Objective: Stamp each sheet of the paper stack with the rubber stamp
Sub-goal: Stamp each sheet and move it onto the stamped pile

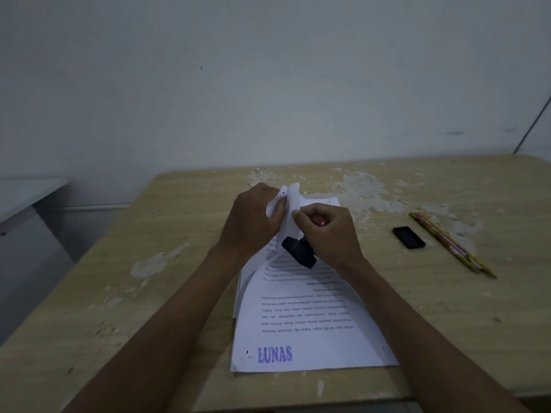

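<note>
A stack of printed sheets (310,320) lies on the wooden table (167,287), its text upside down to me. The top sheet carries a blue LUNAS stamp mark (274,354) near its front left corner. My left hand (253,219) pinches the far left corner of the top sheet and lifts it, so the paper curls up. My right hand (331,234) grips the rubber stamp (299,253) by its red handle, the black base tilted above the stack, and its fingertips also touch the lifted corner.
A small black ink pad (408,237) lies to the right of the stack. Beyond it, several pencils (450,244) lie diagonally. The tabletop has worn, peeling patches at the back. A white wall stands behind the table, and a pale desk (26,195) sits at the left.
</note>
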